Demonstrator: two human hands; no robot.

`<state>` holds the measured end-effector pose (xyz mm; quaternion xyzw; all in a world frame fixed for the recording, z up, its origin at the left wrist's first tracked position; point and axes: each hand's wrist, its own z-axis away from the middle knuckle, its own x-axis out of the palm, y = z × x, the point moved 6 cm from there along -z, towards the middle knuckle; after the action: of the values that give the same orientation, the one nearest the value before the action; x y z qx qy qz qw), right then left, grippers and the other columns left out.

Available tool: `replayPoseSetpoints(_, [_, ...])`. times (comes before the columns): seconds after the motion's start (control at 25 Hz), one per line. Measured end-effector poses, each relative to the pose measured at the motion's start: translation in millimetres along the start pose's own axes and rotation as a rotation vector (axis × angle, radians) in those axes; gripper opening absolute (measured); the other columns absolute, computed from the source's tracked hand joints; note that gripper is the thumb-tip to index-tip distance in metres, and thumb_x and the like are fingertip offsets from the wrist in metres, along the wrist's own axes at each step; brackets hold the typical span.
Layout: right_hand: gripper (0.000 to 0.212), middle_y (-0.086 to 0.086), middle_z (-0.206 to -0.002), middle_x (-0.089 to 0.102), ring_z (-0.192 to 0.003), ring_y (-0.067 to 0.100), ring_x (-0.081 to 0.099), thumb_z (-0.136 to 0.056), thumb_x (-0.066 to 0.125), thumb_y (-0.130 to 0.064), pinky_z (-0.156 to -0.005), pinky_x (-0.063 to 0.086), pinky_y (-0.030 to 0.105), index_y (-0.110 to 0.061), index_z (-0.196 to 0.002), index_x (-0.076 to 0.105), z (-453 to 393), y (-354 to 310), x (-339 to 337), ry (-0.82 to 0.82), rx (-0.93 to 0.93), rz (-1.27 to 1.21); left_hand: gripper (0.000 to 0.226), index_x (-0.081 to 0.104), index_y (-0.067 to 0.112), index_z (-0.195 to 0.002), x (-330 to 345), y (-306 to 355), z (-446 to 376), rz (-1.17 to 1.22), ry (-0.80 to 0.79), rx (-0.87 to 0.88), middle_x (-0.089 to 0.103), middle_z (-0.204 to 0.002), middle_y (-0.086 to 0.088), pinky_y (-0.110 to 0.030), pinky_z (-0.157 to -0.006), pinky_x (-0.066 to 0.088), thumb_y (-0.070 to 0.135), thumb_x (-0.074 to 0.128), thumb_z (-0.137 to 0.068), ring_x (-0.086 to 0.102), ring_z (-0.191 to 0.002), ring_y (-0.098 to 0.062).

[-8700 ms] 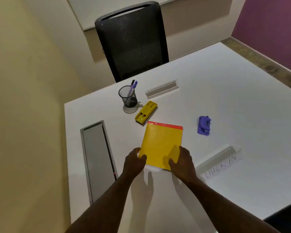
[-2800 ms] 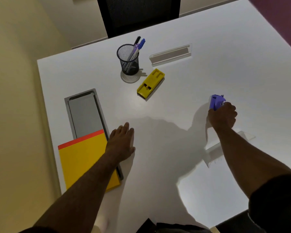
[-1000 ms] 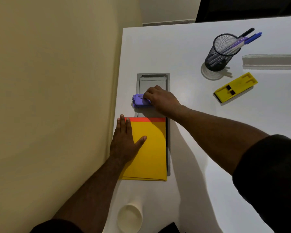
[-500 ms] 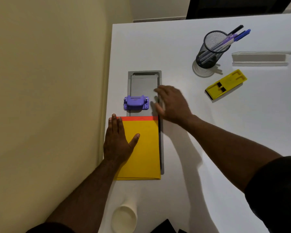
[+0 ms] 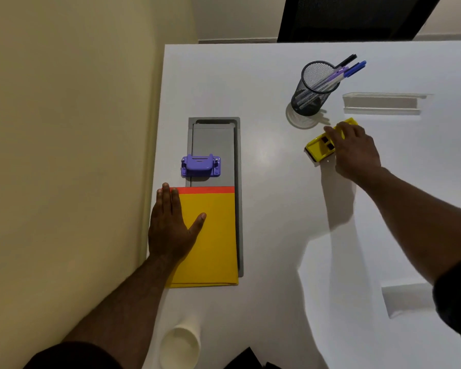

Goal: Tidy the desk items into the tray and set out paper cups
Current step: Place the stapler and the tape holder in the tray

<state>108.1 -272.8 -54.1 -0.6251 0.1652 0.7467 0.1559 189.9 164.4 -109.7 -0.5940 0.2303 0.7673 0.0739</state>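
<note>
A grey tray [image 5: 238, 155] lies flat in the white desk near its left edge. A purple hole punch [image 5: 200, 166] sits across the tray's middle. A yellow notepad [image 5: 213, 235] with a red top strip covers the tray's near half. My left hand [image 5: 171, 227] rests flat on the pad's left side, fingers spread. Far to the right, my right hand [image 5: 354, 150] is curled over the far end of a yellow stapler [image 5: 318, 149], which lies on the desk. A white paper cup [image 5: 180, 347] stands at the desk's near edge.
A black mesh pen holder [image 5: 313, 89] with several pens stands just behind the stapler. A clear sign holder [image 5: 381, 103] lies to its right, another sign holder [image 5: 407, 299] under my right arm. A beige wall [image 5: 64, 155] runs along the desk's left edge. A dark chair [image 5: 351, 17] stands behind the desk.
My right hand set the purple hole punch on the tray, let go, and moved right onto the yellow stapler. My left hand stayed on the notepad.
</note>
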Motion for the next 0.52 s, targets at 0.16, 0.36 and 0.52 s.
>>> replayPoseSetpoints(0.16, [0.067, 0.022, -0.129, 0.047, -0.115, 0.045, 0.043, -0.068, 0.073, -0.006, -0.092, 0.042, 0.053, -0.009, -0.130, 0.047, -12, -2, -10, -0.015, -0.018, 0.110, 0.097, 0.001, 0.013, -0.156, 1, 0, 2, -0.002, -0.003, -0.002, -0.003, -0.165, -0.006, -0.039, -0.123, 0.013, 0.075, 0.023, -0.084, -0.002, -0.153, -0.021])
replayPoseSetpoints(0.36, [0.062, 0.012, -0.127, 0.056, -0.117, 0.035, 0.051, -0.071, 0.077, -0.024, -0.109, 0.025, 0.051, -0.018, -0.126, 0.048, -19, -58, -27, 0.060, -0.122, -0.096, 0.096, 0.004, 0.012, -0.156, 1, -1, 1, 0.004, 0.027, 0.002, 0.000, -0.165, -0.006, -0.039, -0.123, 0.016, 0.073, 0.030, -0.086, 0.001, -0.153, -0.021])
replayPoseSetpoints(0.52, [0.062, 0.013, -0.122, 0.056, -0.113, 0.037, 0.050, -0.075, 0.073, -0.038, -0.104, 0.030, 0.048, -0.022, -0.129, 0.049, -38, -149, -40, 0.124, -0.235, -0.188, 0.098, 0.003, 0.012, -0.156, 1, -2, 1, -0.014, 0.025, -0.006, -0.001, -0.166, -0.006, -0.036, -0.123, 0.016, 0.075, 0.027, -0.085, 0.000, -0.153, -0.020])
